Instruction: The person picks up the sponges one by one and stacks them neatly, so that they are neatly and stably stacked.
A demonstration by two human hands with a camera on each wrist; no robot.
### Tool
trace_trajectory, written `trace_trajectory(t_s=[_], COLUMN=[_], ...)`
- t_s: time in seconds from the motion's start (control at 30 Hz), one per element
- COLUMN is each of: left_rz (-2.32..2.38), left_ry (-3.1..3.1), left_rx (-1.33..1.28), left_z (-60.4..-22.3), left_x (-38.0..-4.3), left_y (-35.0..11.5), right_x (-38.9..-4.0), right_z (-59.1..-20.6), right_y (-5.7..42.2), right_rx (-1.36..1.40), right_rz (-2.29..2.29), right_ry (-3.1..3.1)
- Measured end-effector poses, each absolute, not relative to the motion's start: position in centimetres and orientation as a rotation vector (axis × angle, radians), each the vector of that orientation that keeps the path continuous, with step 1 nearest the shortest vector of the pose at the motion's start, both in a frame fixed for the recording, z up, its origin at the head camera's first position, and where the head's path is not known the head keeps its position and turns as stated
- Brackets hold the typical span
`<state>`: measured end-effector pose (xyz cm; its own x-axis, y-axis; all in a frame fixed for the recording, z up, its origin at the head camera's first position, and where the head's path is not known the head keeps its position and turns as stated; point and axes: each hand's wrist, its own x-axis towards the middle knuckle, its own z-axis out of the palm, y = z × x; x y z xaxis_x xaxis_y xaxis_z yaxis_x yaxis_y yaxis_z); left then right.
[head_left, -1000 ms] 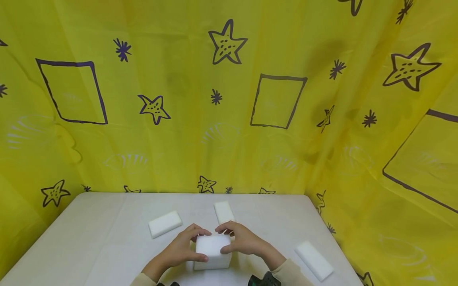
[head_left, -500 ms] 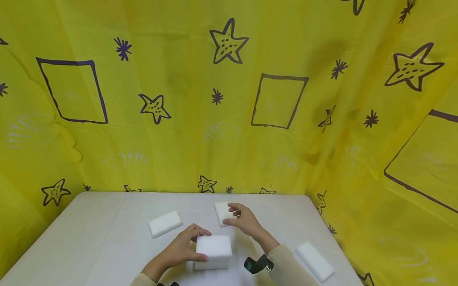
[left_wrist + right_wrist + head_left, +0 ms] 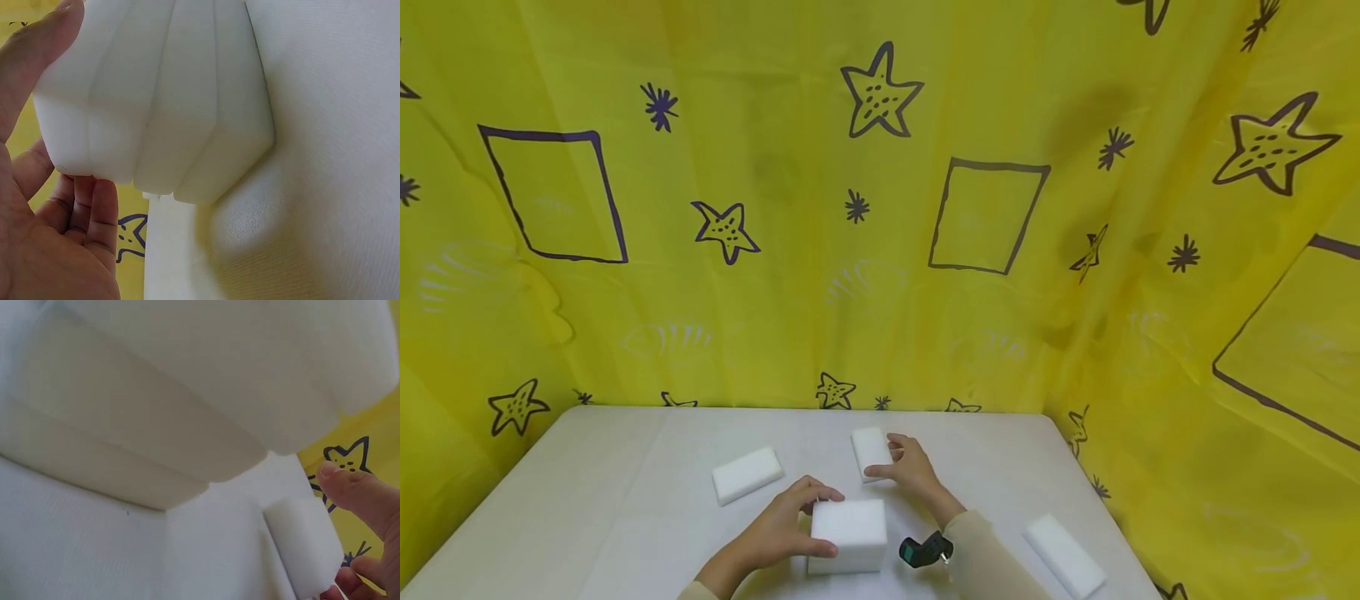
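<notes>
A stack of several white sponges (image 3: 850,523) stands near the front middle of the table. My left hand (image 3: 784,527) holds its upper part from the left, thumb across the near face and fingers at the back. In the left wrist view the layers of the stack (image 3: 153,94) show side by side, with slight offsets at their edges. Behind the stack lies a single flat sponge (image 3: 869,450). My right hand (image 3: 913,467) is at its right side, thumb over the near end. In the right wrist view the thumb (image 3: 353,487) is spread apart from that sponge (image 3: 303,544), the fingertips partly hidden behind it.
Another flat sponge (image 3: 747,475) lies at the back left, and one more (image 3: 1065,556) lies to the right of the right sleeve. A black device (image 3: 927,550) sits at the right wrist. Yellow patterned curtain (image 3: 790,292) encloses the white table (image 3: 625,492).
My right hand has left the stack and moved back to the far sponge, its fingers now at that sponge's right side. The left hand has stayed on the stack.
</notes>
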<state>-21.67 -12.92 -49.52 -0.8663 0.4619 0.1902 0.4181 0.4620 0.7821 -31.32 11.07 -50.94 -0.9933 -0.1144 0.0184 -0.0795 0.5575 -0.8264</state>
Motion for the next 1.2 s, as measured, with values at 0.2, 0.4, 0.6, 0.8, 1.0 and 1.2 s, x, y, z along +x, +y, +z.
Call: trace_trajectory(t_s=[0.2,0.4,0.6,0.8,1.0,1.2], left_rz=[1.389,1.382,1.374,1.375,1.365,1.375], left_ry=[2.640,2.648,2.659,2.653,2.660,2.651], left_rx=[0.795,0.805,0.807,0.791,0.789,0.778], left_z=[-49.4,-49.4,-49.3,-49.3,-49.4,-49.4], left_x=[-21.6,-21.6,-21.6,-21.6,-21.7,-21.6], left_y=[-12.8,-12.8,-12.7,-12.7,-12.8,-12.9], right_x=[-31.6,-31.7,-31.6,-31.5,-31.4,-31.3], right_z=[-51.8,-52.1,-52.0,-52.0,-51.9,-51.9], right_y=[10.8,10.4,10.1,10.0,9.8,9.5], right_rx=[-0.177,-0.184,-0.105,-0.098,-0.087,-0.102], right_rz=[-1.471,-1.480,-1.470,-1.455,-1.432,-1.425], right_ry=[2.749,2.760,2.765,2.774,2.795,2.808])
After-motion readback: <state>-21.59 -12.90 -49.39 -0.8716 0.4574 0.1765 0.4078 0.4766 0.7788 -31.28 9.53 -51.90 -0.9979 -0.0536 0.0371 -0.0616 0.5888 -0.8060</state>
